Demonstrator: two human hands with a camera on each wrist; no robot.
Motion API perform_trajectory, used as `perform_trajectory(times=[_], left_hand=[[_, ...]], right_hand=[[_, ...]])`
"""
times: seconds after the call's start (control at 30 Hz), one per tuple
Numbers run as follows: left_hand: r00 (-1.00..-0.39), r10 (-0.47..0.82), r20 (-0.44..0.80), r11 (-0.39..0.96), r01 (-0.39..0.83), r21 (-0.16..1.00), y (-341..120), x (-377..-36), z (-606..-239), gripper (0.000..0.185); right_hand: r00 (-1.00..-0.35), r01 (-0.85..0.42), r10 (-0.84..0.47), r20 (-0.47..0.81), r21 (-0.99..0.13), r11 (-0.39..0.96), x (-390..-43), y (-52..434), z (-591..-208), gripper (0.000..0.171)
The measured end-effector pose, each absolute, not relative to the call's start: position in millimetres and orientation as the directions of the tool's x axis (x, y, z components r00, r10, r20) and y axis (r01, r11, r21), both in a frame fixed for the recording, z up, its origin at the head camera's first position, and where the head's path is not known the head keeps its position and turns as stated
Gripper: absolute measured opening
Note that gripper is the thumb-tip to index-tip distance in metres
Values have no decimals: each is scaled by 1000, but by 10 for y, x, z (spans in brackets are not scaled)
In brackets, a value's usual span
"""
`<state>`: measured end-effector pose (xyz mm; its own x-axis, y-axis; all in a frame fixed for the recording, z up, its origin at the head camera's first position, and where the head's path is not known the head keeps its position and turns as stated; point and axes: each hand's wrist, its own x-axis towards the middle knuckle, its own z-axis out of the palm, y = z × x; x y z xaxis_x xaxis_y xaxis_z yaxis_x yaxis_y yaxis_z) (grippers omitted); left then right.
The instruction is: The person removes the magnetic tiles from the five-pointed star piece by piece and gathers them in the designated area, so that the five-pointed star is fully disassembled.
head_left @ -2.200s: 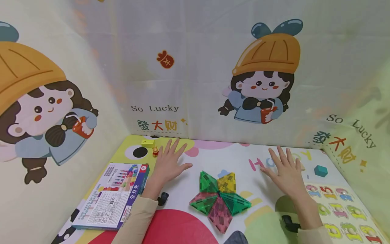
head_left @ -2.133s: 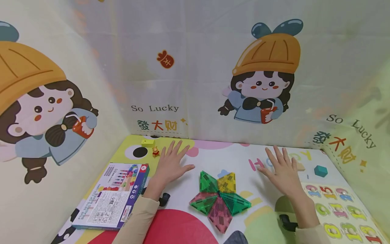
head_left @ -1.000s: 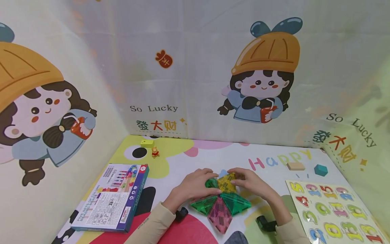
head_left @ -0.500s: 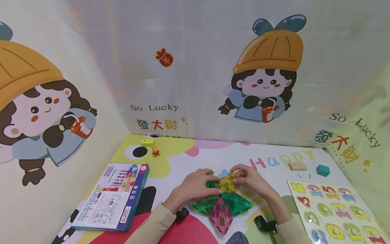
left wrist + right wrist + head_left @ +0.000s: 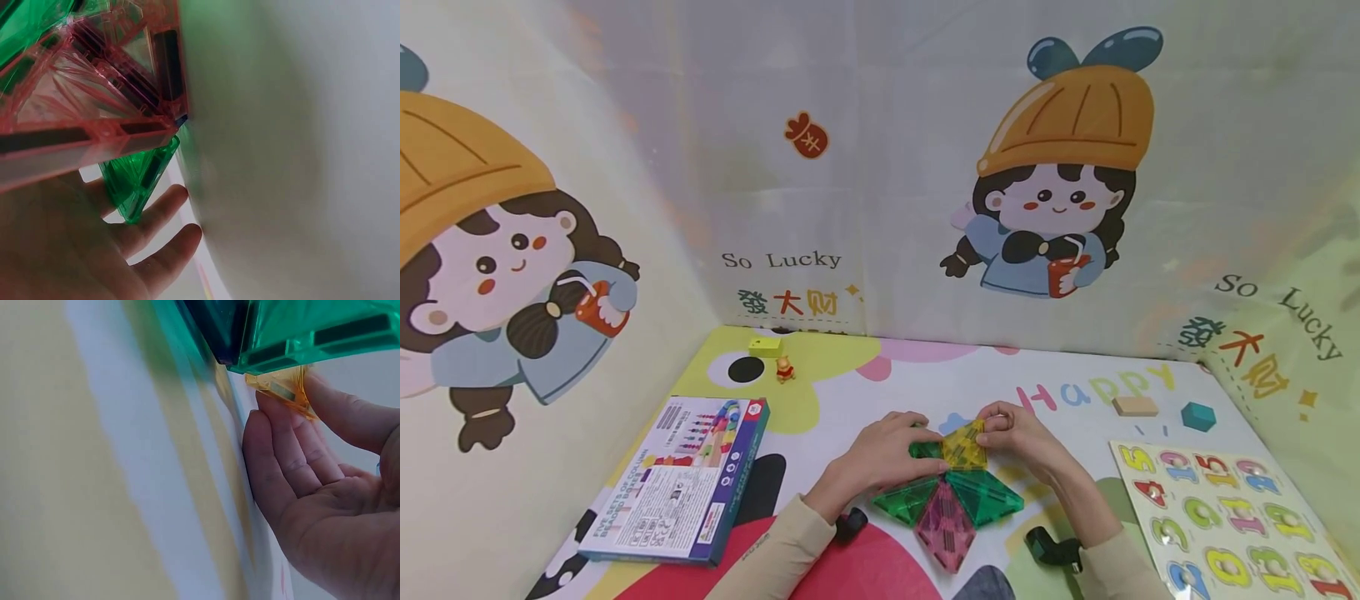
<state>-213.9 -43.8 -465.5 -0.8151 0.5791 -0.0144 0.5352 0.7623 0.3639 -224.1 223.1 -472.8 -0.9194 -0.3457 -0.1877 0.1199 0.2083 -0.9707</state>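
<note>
On the printed play mat (image 5: 880, 392) lies a flat star of translucent triangular tiles, and both hands meet at its far edge. The right hand (image 5: 1022, 437) pinches the yellow tile (image 5: 964, 448) between thumb and curled fingers (image 5: 284, 447); that tile sits at the far, right-of-centre point of the star and appears tipped up slightly off the mat. The left hand (image 5: 883, 454) rests with loosely bent fingers on the neighbouring green tile (image 5: 925, 450), just left of the yellow one, though the head view does not show whether it truly grips it. The 2 tiles touch along a shared edge that runs away from the person, so the seam lies directly between the hands. The 3 nearer tiles, including the pink tile (image 5: 942, 521), lie flat and untouched.
</note>
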Motion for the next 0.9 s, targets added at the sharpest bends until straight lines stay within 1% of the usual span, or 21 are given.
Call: perform_trajectory(times=[0.2,0.3,0.47,0.67,0.9], left_hand=[[-820,572,-8,765,530,365,-429,-2138,-4655,52],[-823,568,-13,769,525,365,-424,-2133,-4652,53],[-825,564,-19,770,518,373,-420,-2125,-4648,55],[-825,565,-8,771,524,362,-429,-2121,-4654,55],[-828,561,-18,774,517,366,-428,-2110,-4629,55]], right_hand=[[-922,218,-274,-273,-952,216,-2223,2192,-4669,32],[-921,247,-242,-306,-937,246,-2224,2158,-4642,35],[-922,238,-239,-305,-932,272,-2250,2111,-4654,31],[-919,273,-228,-322,-936,222,-2276,2061,-4683,26],[-935,258,-202,-290,-951,173,-2307,1998,-4702,19]])
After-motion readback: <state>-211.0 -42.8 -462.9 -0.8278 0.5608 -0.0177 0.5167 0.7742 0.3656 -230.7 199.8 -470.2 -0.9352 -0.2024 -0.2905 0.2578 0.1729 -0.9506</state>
